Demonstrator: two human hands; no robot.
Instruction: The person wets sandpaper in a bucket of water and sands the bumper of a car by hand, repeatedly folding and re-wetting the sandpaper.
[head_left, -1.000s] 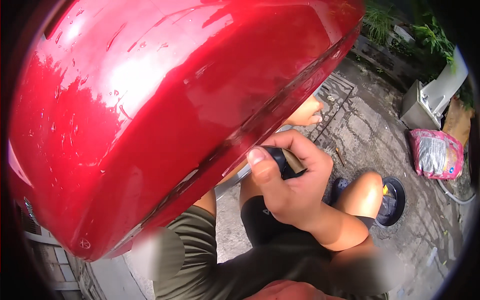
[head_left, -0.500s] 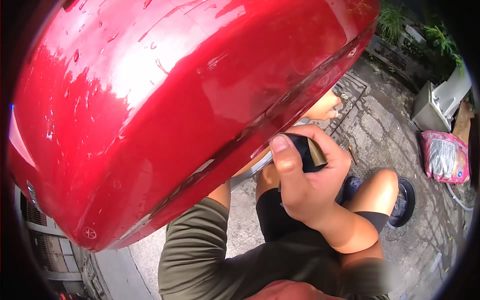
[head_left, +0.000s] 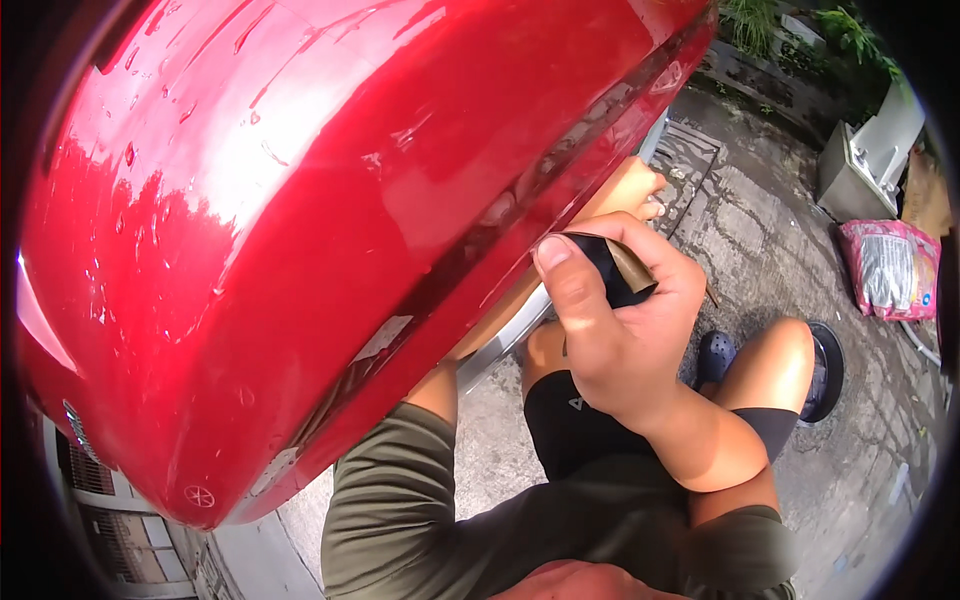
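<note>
A glossy red, water-spotted vehicle panel [head_left: 400,230] fills the upper left, with a dark groove along its lower edge. My right hand [head_left: 625,310] grips a folded black piece [head_left: 610,268] with a tan, curled face, thumb on top, against that edge. Beyond it my left hand [head_left: 635,185] reaches out from beneath the panel, fingers curled; what they hold, if anything, is hidden. A pale metal strip [head_left: 508,330] shows below the panel, beside my left forearm.
I am low beside the panel, bare knees showing. On the cracked concrete [head_left: 760,230] are a black basin [head_left: 827,360], a pink bag [head_left: 888,265], cardboard [head_left: 928,190], a grey metal box [head_left: 850,170] and a pale hose. Plants [head_left: 850,35] grow behind.
My right hand has moved up and rightward along the panel's edge with the black piece still gripped. The whole view has shifted slightly; my left hand remains reaching under the panel.
</note>
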